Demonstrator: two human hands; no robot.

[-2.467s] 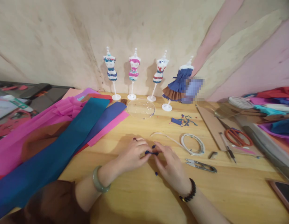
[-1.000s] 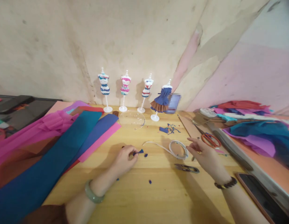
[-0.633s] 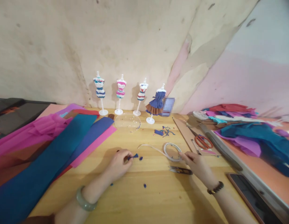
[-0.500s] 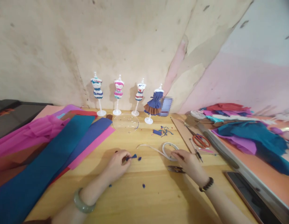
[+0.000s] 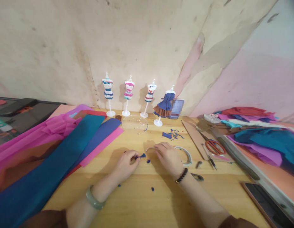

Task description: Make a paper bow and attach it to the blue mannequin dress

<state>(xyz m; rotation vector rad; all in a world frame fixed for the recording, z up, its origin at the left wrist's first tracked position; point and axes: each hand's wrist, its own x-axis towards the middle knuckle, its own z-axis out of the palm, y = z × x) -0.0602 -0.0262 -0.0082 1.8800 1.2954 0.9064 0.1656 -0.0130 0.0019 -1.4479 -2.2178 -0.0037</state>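
Person's left hand (image 5: 126, 164) and right hand (image 5: 167, 156) are bare. Plain brown sleeves (image 5: 50, 219) on both arms, right one mostly cropped. Left wrist: thick, smooth, pale-green bangle (image 5: 91, 199). Right wrist: bracelet (image 5: 182, 175) of round dark beads, one gold-coloured bead (image 5: 177, 181).

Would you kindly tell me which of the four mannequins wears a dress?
The rightmost mannequin, in a blue dress with a brown ruffle; the other three mannequins carry only patches and bands of colour on white.
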